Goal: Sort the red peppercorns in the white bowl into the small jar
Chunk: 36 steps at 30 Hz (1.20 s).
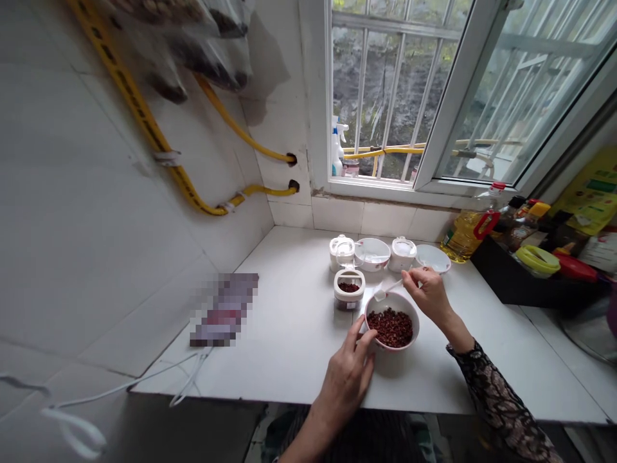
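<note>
The right hand (429, 297) pinches a white plastic spoon (391, 287) narrowly between its fingers, the handle slanting left to the far rim of a pink-rimmed bowl (418, 321) of dark red grains (389, 328), which the left hand's (349, 386) spread fingers touch on the table (289, 341).

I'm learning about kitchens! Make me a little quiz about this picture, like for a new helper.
1. What does the right hand hold?
2. True or false: the nearest jar is empty.
3. How many lidded jars stand on the counter? A one, B three, C six.

Key: 1. A white spoon. 2. False, it holds dark red grains. 3. B.
</note>
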### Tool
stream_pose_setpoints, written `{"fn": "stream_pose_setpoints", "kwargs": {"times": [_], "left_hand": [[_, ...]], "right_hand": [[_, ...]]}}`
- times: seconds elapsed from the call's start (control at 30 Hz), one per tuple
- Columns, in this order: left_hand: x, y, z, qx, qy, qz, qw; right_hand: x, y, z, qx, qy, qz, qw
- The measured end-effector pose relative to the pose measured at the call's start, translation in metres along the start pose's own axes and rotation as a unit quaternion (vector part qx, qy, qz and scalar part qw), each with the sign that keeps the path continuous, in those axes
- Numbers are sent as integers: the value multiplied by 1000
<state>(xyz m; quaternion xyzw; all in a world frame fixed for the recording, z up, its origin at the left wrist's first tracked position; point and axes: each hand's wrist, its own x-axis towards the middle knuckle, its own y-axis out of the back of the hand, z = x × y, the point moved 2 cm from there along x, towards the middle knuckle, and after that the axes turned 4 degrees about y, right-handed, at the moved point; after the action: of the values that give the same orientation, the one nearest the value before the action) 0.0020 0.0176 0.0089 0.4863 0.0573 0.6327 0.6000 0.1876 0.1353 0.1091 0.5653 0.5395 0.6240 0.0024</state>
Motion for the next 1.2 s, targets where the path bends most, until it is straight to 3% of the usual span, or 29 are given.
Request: {"fn": "stream_pose_setpoints", "kwargs": {"times": [0.17, 0.33, 0.47, 0.67, 1.2], "left_hand": [[0, 0, 0, 5, -1, 2, 1000], [1, 2, 1, -2, -1, 3, 1000], [1, 2, 2, 0, -1, -2, 1000], [1, 2, 2, 2, 2, 0, 1000], [0, 1, 1, 5, 0, -1, 1000]], "right_hand": [[-15, -10, 3, -47, 28, -68, 996], [-20, -23, -3, 31, -17, -107, 994], [-23, -22, 3, 116, -109, -96, 983], [-26, -19, 12, 236, -228, -81, 941], [-29, -26, 19, 312, -287, -76, 902]]}}
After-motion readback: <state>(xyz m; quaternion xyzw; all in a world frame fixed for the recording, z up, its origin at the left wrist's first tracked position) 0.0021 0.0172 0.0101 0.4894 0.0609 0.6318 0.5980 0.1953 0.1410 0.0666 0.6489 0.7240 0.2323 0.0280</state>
